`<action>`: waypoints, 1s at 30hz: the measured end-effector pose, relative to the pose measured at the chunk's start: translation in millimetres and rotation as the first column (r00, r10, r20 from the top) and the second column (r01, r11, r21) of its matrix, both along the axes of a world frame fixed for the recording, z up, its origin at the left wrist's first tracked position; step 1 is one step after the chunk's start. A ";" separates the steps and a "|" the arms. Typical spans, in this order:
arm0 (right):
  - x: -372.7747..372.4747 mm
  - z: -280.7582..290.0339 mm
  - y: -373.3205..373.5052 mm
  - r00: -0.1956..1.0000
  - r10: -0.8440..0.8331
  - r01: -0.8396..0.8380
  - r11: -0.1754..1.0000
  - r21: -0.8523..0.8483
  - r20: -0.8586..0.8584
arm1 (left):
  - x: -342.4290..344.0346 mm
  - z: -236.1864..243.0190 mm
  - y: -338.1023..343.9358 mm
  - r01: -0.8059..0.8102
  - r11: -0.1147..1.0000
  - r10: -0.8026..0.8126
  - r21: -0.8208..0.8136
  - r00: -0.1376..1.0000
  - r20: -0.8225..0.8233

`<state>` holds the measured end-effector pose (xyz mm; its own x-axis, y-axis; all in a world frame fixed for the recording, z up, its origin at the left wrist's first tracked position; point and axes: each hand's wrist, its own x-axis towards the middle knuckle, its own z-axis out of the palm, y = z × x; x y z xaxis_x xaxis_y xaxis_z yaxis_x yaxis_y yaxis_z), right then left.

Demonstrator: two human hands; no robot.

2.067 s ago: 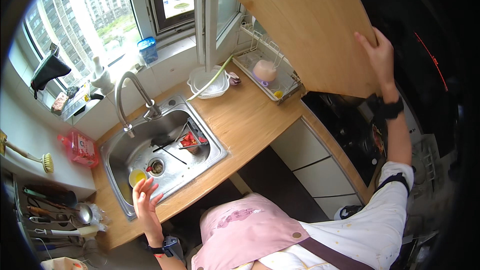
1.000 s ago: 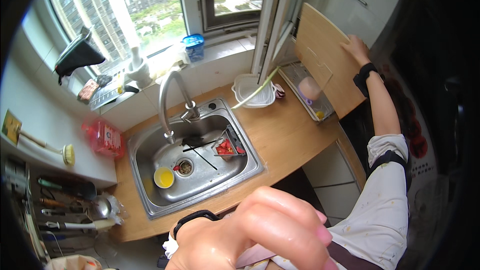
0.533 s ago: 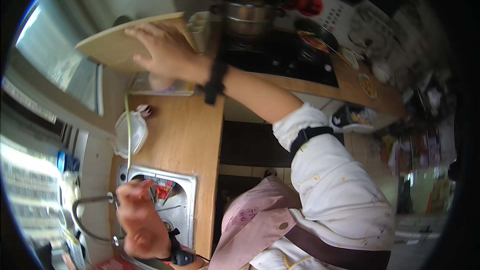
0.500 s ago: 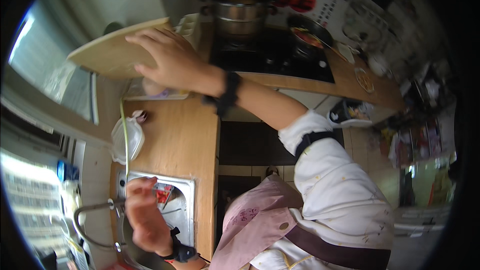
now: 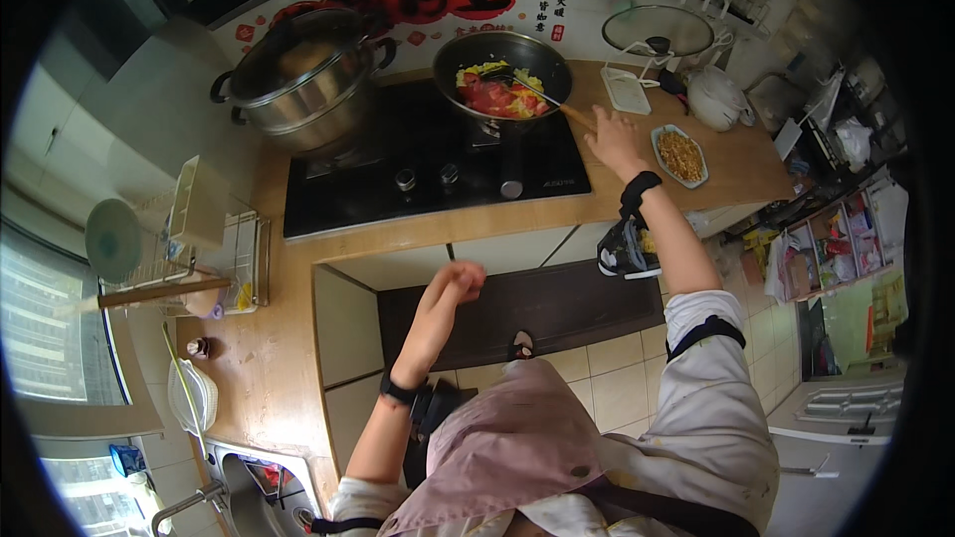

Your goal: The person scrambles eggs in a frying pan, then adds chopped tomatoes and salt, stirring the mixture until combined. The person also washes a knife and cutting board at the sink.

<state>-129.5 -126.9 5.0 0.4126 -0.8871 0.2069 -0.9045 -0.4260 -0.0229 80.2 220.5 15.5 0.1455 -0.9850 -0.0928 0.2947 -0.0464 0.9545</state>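
Note:
My right hand (image 5: 615,142) reaches to the wooden handle end of a spatula (image 5: 575,116), fingers apart; whether it touches the handle is hard to tell. The spatula's dark head rests in a black wok (image 5: 557,65) among red tomato pieces and yellow egg (image 5: 497,91). The wok stands on the right burner of a black glass cooktop (image 5: 388,194). My left hand (image 5: 443,308) hangs in the air in front of the counter, fingers curled in, with nothing visible in them.
A lidded steel steamer pot (image 5: 313,104) occupies the left burner. Right of the wok lie a dish of brown bits (image 5: 680,155) and a glass lid (image 5: 652,32). At left are a dish rack (image 5: 254,259), an edge-on cutting board (image 5: 159,293) and a sink (image 5: 234,477).
My right hand has left the cutting board and swung right to the spatula handle. My left hand has moved from over the sink toward the cooktop. The view has turned toward the stove.

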 end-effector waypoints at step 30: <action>31.4 66.4 -80.0 0.914 0.336 -0.327 0.942 -0.077 0.229 | -16.6 -30.5 -204.5 -0.010 0.897 0.185 0.442 0.916 -0.356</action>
